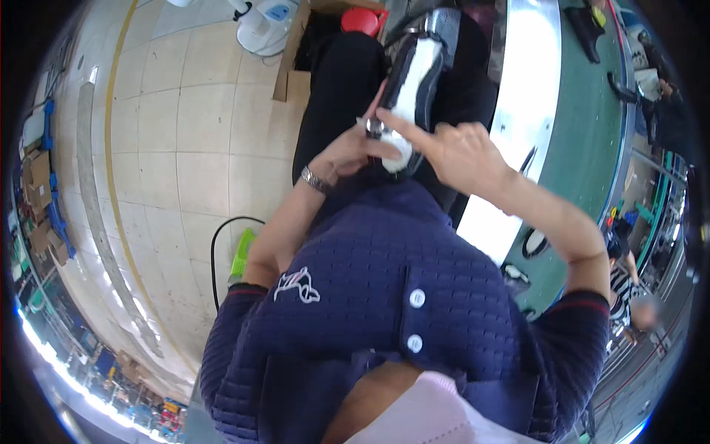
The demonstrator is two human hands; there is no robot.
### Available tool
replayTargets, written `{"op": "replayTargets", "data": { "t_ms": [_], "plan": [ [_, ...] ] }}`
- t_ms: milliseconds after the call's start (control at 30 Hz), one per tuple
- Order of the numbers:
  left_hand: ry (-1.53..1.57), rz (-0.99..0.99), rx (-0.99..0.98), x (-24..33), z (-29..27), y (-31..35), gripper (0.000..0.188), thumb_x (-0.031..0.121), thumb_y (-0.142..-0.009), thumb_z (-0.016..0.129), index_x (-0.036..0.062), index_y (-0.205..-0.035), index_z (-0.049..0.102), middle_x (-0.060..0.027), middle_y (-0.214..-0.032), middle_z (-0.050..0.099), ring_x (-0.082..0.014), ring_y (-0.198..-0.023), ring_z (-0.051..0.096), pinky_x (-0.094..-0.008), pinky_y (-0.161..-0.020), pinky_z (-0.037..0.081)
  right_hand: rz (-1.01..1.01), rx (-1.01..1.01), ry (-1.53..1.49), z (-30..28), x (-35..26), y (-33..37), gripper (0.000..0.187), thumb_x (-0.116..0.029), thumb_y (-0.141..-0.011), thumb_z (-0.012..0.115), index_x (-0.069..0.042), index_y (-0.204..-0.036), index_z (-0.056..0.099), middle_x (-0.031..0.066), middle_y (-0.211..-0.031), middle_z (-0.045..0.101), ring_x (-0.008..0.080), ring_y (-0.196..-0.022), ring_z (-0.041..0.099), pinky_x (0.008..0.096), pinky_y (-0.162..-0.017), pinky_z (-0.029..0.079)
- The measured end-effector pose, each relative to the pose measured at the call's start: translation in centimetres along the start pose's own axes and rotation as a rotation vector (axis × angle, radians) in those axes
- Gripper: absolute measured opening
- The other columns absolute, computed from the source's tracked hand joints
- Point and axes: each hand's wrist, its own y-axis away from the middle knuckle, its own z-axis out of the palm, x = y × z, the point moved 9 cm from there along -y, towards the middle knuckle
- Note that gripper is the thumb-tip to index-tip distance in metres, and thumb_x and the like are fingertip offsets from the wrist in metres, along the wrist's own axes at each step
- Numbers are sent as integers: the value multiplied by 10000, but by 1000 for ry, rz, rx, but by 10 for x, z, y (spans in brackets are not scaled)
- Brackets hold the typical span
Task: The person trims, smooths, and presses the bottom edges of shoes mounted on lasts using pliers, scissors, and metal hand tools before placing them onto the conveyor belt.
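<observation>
Across my lap lies a shoe (414, 81) with a long white strip down its middle and black edges. My left hand (351, 152) is closed round its near end, the thumb lying over the white part. A small shiny metal piece (376, 128) sits beside the shoe's edge, by my left fingers; its kind is too small to tell. My right hand (462, 155) reaches over from the right, its index finger stretched to the metal piece and its other fingers curled in. What those curled fingers hold, if anything, is hidden.
A cardboard box (296, 55) with a red round thing (360, 21) stands ahead of my knees. To the right run a white ledge (529, 89) and a green belt (584, 126) bearing dark shoes (586, 33). A white machine (262, 26) stands on the tiled floor, far left.
</observation>
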Motion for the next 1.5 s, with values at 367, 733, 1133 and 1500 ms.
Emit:
{"op": "replayTargets", "data": {
  "t_ms": [367,733,1133,1500],
  "plan": [
    [59,28,-107,7,-1,-13,464,-62,-689,666,-4,-1129,531,-77,-1022,614,-180,-959,596,-322,-831,482,-15,73,-56,-1,13,-5,782,-41,-746,526,-285,-1420,213,121,-560,567,237,-463,592,343,-422,482],
    [58,-64,-101,-1,-5,-9,900,-132,-648,684,145,-1383,246,-54,-1138,526,-177,-1023,551,-336,-874,467,-44,117,-67,-1,12,-6,722,-41,-783,503,-267,-1415,236,104,-536,543,203,-420,574,288,-398,466],
    [-6,-15,-114,11,-9,1,1144,-129,-579,702,223,-1458,60,-8,-1317,400,-127,-1173,410,-296,-973,364,5,290,-56,-30,62,-21,623,-169,-863,527,-225,-1413,239,130,-523,554,262,-486,597,348,-444,469],
    [17,-137,10,44,-2,-52,641,60,-715,735,139,-1256,400,-2,-1018,563,-118,-895,580,-316,-783,493,103,376,-114,-42,86,-23,619,-194,-868,541,-262,-1408,245,113,-526,549,254,-450,566,356,-438,462]
  ]
}}
